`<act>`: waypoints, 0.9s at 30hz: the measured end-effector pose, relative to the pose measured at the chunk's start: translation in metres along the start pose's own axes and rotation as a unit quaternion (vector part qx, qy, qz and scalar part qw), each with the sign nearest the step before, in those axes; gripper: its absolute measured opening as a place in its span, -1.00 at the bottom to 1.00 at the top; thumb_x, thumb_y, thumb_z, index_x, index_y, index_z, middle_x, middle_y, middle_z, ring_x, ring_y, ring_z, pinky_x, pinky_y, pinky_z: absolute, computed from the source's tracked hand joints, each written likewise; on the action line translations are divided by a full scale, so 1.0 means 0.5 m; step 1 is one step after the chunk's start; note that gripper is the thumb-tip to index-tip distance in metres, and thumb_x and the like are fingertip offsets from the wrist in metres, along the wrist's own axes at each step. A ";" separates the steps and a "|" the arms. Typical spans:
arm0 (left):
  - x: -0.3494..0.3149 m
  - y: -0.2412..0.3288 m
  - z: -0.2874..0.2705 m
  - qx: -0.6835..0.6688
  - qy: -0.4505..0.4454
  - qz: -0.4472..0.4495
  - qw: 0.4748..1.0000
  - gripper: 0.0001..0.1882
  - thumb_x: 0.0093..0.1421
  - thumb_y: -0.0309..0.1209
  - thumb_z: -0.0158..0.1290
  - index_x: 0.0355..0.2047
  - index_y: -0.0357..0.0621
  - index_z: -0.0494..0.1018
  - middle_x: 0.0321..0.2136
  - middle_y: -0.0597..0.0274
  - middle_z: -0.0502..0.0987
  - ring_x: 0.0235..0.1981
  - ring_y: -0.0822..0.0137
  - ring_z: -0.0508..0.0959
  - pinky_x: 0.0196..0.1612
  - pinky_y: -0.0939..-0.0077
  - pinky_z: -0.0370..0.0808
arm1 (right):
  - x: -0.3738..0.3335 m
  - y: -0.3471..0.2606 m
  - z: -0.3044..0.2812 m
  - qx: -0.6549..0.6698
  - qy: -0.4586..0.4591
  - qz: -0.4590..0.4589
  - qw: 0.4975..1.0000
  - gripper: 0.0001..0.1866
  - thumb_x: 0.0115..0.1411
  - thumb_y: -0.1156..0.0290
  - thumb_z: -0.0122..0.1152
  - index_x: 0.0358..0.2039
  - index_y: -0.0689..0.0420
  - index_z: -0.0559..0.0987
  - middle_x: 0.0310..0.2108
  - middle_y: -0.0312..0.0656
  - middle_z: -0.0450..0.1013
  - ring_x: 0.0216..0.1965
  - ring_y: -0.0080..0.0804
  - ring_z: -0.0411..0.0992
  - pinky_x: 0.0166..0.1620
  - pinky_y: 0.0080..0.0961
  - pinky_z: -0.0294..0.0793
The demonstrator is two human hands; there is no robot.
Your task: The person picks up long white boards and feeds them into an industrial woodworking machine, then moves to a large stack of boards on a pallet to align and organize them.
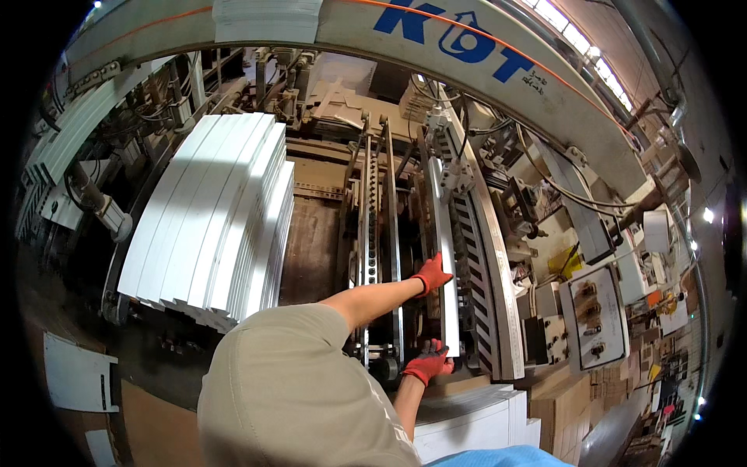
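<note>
A long, narrow white board (pixel 446 303) lies lengthwise on the machine, beside a black-and-white striped strip. My left hand (pixel 433 275), in a red work glove, grips the board partway along its left side, the fingers lying over it. Closer to me, my right hand (pixel 428 363), also gloved in red, closes round the board's near end. Some of the right-hand fingers are hidden under the board. Left of both hands run metal rails (pixel 394 265) and a toothed chain track (pixel 372 226).
A tall stack of white boards (pixel 204 202) stands left of the rails. More white panels (pixel 475 416) lie low by my right arm. A grey machine beam (pixel 342 31) crosses overhead. To the right are a control panel (pixel 597 315) with knobs and cardboard boxes (pixel 560 405).
</note>
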State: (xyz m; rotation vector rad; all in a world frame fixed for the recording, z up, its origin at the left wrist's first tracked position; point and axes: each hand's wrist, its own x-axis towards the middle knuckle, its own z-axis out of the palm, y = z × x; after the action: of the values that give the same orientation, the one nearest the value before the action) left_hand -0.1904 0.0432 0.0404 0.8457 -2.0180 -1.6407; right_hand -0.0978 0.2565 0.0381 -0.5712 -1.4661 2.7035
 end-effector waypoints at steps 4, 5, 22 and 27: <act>0.028 -0.001 0.005 0.068 0.022 -0.062 0.996 -0.01 0.02 -0.02 0.17 0.37 0.09 -0.08 0.21 -0.36 0.10 0.15 -0.34 0.26 0.21 0.00 0.26 | -0.036 -0.036 0.040 0.000 -0.060 0.048 0.997 -0.41 0.25 0.44 0.07 0.22 -0.03 0.04 -0.26 -0.04 0.41 -0.39 -0.26 0.41 -0.34 -0.31 0.46; 0.034 0.002 0.015 0.072 0.026 -0.075 0.994 -0.02 0.02 -0.01 0.16 0.37 0.12 -0.08 0.22 -0.35 0.08 0.16 -0.35 0.25 0.22 -0.02 0.24 | -0.033 -0.035 0.039 0.000 -0.074 0.064 0.995 -0.40 0.28 0.39 0.02 0.26 -0.08 0.01 -0.26 -0.05 0.42 -0.40 -0.28 0.40 -0.35 -0.33 0.44; 0.178 -0.065 0.029 0.019 -0.009 -0.067 0.998 -0.07 0.10 0.03 0.07 0.39 0.15 -0.13 0.20 -0.54 0.10 0.25 -0.38 0.14 0.25 0.01 0.19 | 0.008 -0.032 0.036 -0.129 -0.198 0.049 0.970 -0.27 0.27 0.38 0.01 0.38 -0.03 -0.07 -0.47 -0.17 0.48 -0.59 -0.44 0.41 -0.51 -0.54 0.43; 0.149 -0.218 0.019 -0.432 -0.019 -0.121 0.893 -0.22 0.15 0.12 0.04 0.25 0.12 0.01 0.11 0.00 0.33 0.07 -0.04 0.37 0.06 -0.04 0.34 | -0.013 -0.038 0.036 -0.118 -0.295 0.095 0.944 -0.23 0.27 0.46 0.02 0.40 0.02 -0.12 -0.46 -0.18 0.47 -0.58 -0.54 0.36 -0.50 -0.64 0.34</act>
State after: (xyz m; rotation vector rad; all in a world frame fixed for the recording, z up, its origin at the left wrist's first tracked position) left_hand -0.2294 -0.0140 -0.0726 0.7143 -0.9892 -2.3910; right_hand -0.1006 0.2515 0.0643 0.1377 -1.9674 3.0322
